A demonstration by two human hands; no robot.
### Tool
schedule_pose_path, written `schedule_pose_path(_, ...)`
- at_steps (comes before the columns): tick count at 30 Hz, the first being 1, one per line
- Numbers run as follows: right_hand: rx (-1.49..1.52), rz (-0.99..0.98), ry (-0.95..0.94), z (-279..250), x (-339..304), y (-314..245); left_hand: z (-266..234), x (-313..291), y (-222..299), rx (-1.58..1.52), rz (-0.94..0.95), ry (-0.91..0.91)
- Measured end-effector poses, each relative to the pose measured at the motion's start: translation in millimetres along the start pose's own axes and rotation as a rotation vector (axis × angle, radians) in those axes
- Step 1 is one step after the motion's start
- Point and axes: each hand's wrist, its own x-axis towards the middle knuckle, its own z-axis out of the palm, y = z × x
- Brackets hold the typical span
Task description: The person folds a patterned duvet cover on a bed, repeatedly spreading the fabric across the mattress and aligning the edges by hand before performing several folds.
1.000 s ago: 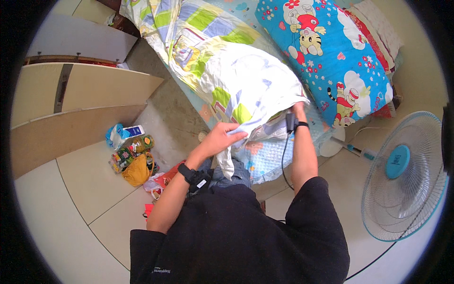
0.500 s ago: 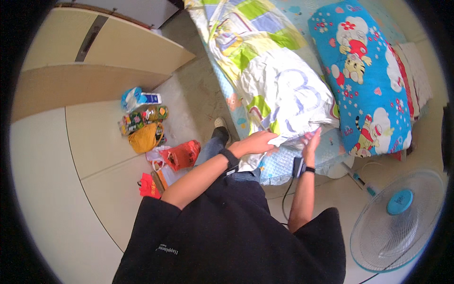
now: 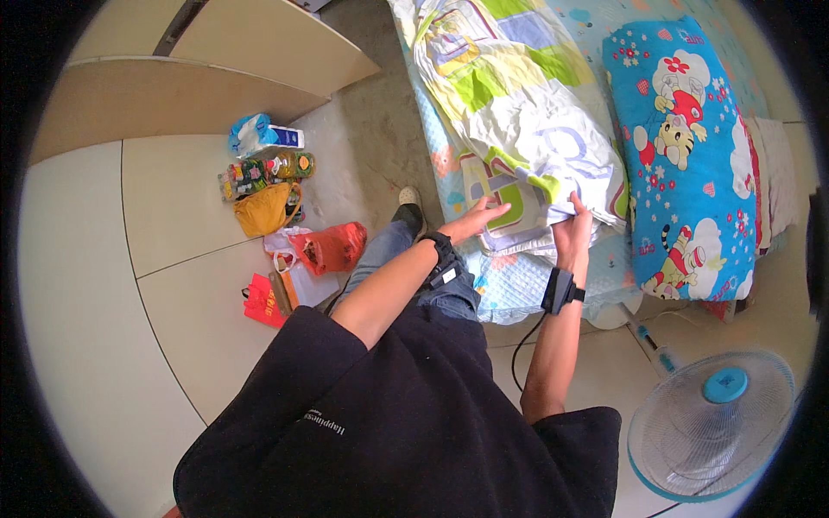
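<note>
A white, green and blue patterned quilt [image 3: 544, 121] lies rumpled along the near side of the bed. My left hand [image 3: 474, 219] is over its near corner, fingers stretched out and holding nothing; I cannot tell whether the fingertips touch the cloth. My right hand [image 3: 572, 228] is closed on the quilt's near edge, fingers up against the bunched fabric. Folds partly hide those fingertips. Under the quilt shows a pale blue bed sheet [image 3: 515, 289] with a quilted, frilled edge.
A blue cartoon-print pillow [image 3: 682, 164] rests right of the quilt. A standing fan [image 3: 712, 427] is at the lower right. On the left floor stand bottles [image 3: 268, 171], a yellow bag [image 3: 259, 211], a red plastic bag [image 3: 331, 249] and a wooden cabinet [image 3: 268, 52].
My left hand has let go of the quilt's edge and moved up over it, fingers spread. The quilt's near corner now lies flatter, and my right hand has moved slightly farther onto it.
</note>
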Motion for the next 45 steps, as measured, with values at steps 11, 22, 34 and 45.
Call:
schedule_pose_path(11,0.087,0.232,-0.13,27.5,-61.9,36.3,1.2,-10.5,39.0,-0.543,0.011,-0.187)
schedule_pose_path(22,-0.272,-0.05,0.018,-32.6,27.3,10.6,-90.7,33.6,46.2,-0.359,0.14,0.054)
schedule_pose_path(34,-0.063,0.215,0.094,-85.7,2.9,68.6,-51.5,8.6,-42.5,-0.211,-0.081,-0.336)
schedule_pose_path(45,0.4,0.009,0.174,-141.4,62.1,-22.9,-77.4,-16.9,7.7,-0.264,-0.226,-0.332)
